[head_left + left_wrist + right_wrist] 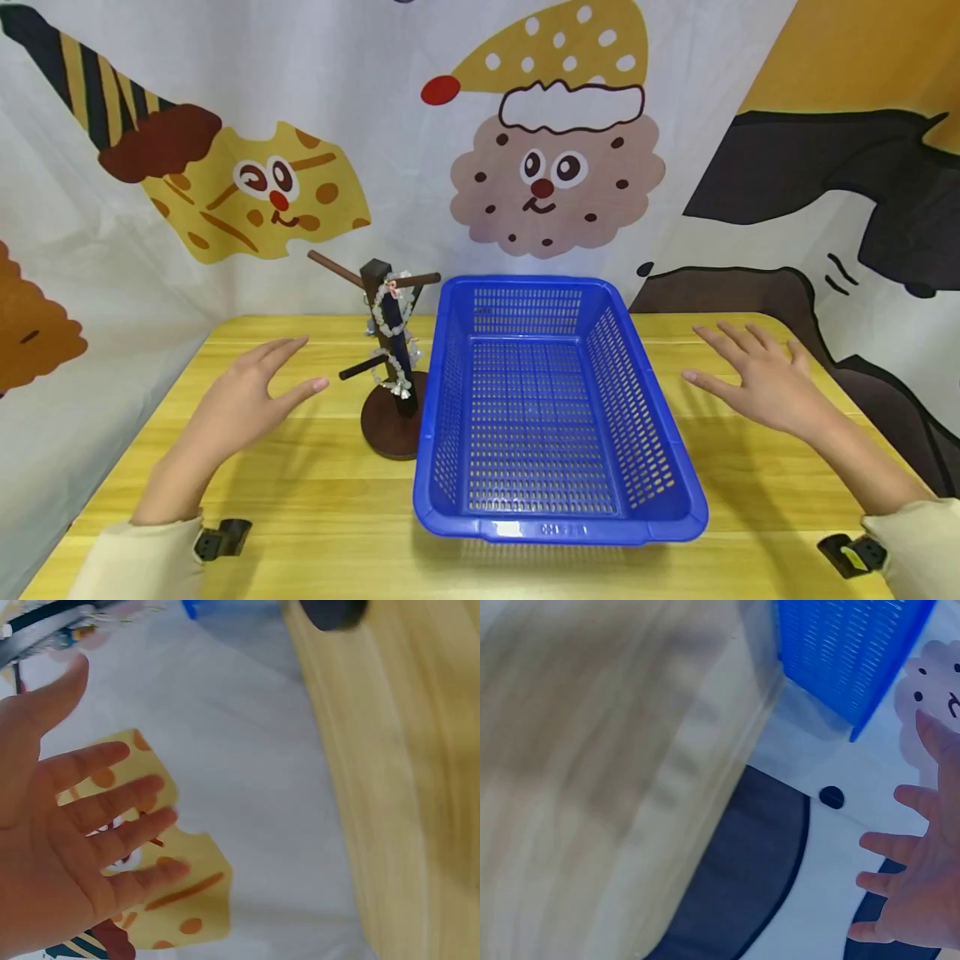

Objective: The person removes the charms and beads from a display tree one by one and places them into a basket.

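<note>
A dark wooden stand [393, 358] with a round base and several pegs stands left of a blue plastic basket [558, 533]. Beaded bracelets [390, 312] in pale, clear tones hang from its pegs. My left hand [243, 400] hovers over the table left of the stand, fingers spread, holding nothing; its palm shows in the left wrist view. On the basket's other side, my right hand [772, 387] is held above the table with fingers apart and nothing in it. Neither hand touches the stand or the basket. Through the basket's slotted floor, no contents show.
The table [315, 517] has a yellow wood-grain top. Behind it hangs a white cloth [405, 167] printed with cartoon food figures. Black wrist straps [223, 540] sit at both sleeves. The basket stands close to the stand's base.
</note>
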Demonstrator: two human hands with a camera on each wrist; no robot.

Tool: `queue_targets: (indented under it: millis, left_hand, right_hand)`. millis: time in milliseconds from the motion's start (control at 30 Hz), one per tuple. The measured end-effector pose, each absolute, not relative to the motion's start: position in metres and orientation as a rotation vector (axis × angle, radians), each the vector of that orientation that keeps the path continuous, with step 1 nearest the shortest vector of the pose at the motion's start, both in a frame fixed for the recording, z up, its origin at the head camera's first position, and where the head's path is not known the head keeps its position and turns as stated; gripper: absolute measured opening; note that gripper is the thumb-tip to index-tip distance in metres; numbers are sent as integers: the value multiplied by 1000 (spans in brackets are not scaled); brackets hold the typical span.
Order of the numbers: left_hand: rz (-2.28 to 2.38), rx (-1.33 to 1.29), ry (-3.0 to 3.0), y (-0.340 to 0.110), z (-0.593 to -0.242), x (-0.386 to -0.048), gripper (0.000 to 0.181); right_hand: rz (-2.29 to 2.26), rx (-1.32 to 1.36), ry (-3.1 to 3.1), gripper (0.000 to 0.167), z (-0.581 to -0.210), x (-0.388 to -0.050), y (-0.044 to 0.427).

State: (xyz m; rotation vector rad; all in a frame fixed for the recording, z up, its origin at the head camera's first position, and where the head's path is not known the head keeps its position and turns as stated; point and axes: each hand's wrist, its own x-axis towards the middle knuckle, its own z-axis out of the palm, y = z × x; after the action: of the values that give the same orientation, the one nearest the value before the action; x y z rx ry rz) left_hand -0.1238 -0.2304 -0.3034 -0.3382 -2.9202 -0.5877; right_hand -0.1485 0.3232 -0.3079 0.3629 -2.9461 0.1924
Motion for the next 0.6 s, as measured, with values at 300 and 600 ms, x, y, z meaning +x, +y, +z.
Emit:
queue_targets:
  millis: [300, 600]
  left_hand:
    - [-871, -369, -2642, -207, -282, -110, 31]
    - [-924, -452, -2587, -185, -271, -101, 15]
  right_hand:
    - [347, 435, -2928, 65, -275, -155, 310]
    - [503, 597, -2939, 53, -244, -159, 280]
